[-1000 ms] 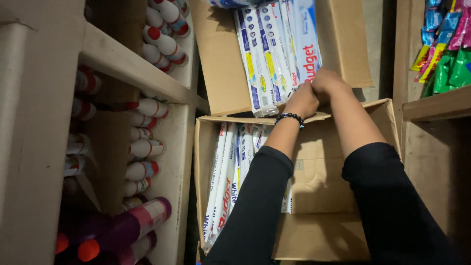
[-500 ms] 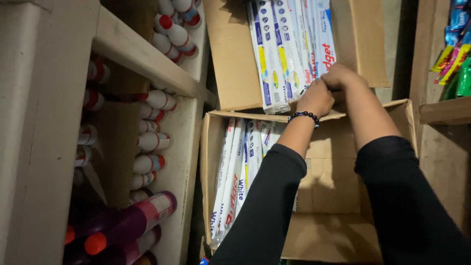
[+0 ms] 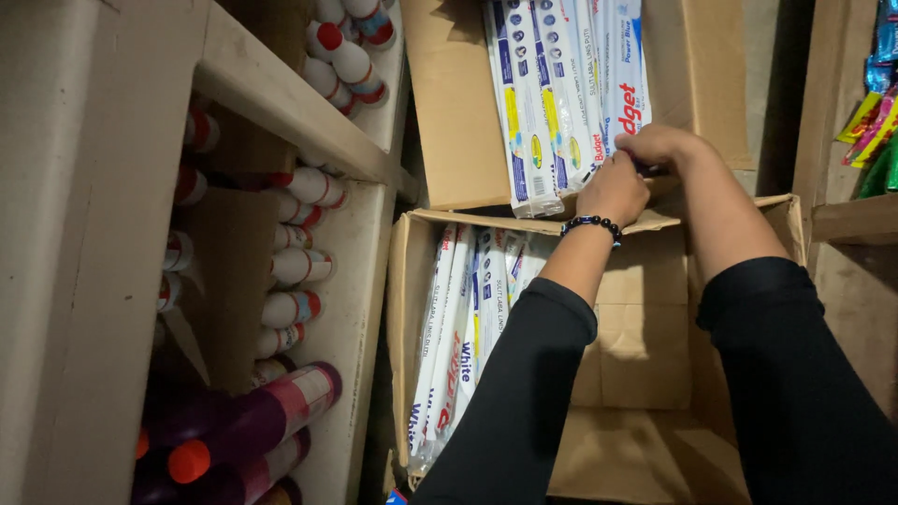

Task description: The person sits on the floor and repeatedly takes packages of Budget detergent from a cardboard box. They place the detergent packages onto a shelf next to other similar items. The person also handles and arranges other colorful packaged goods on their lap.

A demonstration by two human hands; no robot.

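Note:
Both my hands meet at the near edge of the upper cardboard box (image 3: 458,112), which holds a row of long white and blue toothpaste cartons (image 3: 552,84). My left hand (image 3: 615,190), with a dark bead bracelet on the wrist, is closed on the lower end of those cartons. My right hand (image 3: 662,147) curls over the same ends from the right, fingers bent on a carton. Below them stands a second open cardboard box (image 3: 645,337) with more of the same cartons (image 3: 458,346) stacked along its left side. Black sleeves cover both forearms.
A pale shelf unit (image 3: 281,103) on the left holds white bottles with red caps (image 3: 299,252) lying on their sides, and purple bottles with orange caps (image 3: 253,425) lower down. A wooden shelf (image 3: 856,220) with bright snack packets (image 3: 879,122) stands at the right.
The view has shifted slightly, so boxes and shelf sit a little further right. My hands stay at the carton ends, the left one closing a bit more toward the right hand.

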